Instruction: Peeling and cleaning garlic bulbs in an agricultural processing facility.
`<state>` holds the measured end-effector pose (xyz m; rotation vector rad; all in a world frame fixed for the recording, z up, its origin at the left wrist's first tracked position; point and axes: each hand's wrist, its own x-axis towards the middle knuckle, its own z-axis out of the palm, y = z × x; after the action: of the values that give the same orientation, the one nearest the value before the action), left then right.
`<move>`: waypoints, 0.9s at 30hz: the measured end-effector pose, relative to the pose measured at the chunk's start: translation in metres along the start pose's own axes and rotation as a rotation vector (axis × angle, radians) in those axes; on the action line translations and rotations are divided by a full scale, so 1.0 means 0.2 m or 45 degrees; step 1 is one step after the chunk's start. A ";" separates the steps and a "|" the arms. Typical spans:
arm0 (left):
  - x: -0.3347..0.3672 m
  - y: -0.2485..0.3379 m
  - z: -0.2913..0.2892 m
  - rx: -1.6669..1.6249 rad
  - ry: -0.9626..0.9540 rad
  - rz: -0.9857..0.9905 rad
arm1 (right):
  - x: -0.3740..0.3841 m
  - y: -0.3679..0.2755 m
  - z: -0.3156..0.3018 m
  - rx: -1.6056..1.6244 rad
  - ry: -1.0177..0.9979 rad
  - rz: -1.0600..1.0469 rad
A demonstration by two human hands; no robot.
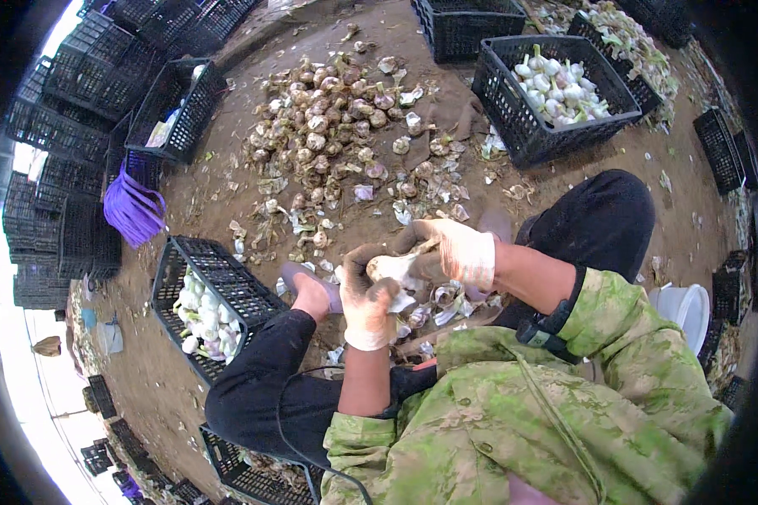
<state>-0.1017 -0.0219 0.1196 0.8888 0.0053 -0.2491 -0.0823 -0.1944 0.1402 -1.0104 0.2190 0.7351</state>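
Observation:
My left hand (367, 305), in a soiled pale glove, is closed around a garlic bulb (389, 268) whose root end faces left. My right hand (461, 249), gloved the same way, has its fingers curled at the stem side of that bulb, where a bit of dry stalk shows. Part of the bulb is hidden by the fingers. Loose white skins (448, 305) lie on the ground just below my hands. Beyond them spreads a pile of unpeeled garlic (328, 118), brownish and dirt-covered.
A black crate (514, 126) of cleaned white bulbs stands at the far right. Another crate (265, 307) with white bulbs sits beside my left leg. Purple strapping (135, 206) hangs from crates at left. A white bucket (686, 311) is at right.

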 end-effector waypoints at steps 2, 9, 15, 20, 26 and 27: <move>0.00 0.00 0.00 -0.207 0.078 -0.092 | -0.02 -0.02 0.03 -0.028 0.006 -0.014; -0.02 -0.01 -0.05 -0.521 0.048 -0.300 | -0.01 0.03 0.01 0.165 -0.094 -0.157; -0.02 0.08 -0.01 -0.210 0.475 -0.169 | 0.07 0.01 -0.15 -1.785 0.773 -0.712; -0.10 0.45 -0.26 -0.639 0.350 0.452 | 0.30 0.02 -0.64 -0.240 0.661 -0.161; -0.59 1.12 -0.69 -0.629 0.755 0.988 | 0.26 0.32 -0.45 -2.082 0.481 -0.771; -0.58 1.17 -0.69 -0.623 0.793 1.027 | 0.23 0.29 -0.35 -2.044 0.109 -0.309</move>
<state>-0.1508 0.2502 0.2233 0.3955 0.2697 0.7609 -0.0750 -0.2127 0.0398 -2.5241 -0.5353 0.5558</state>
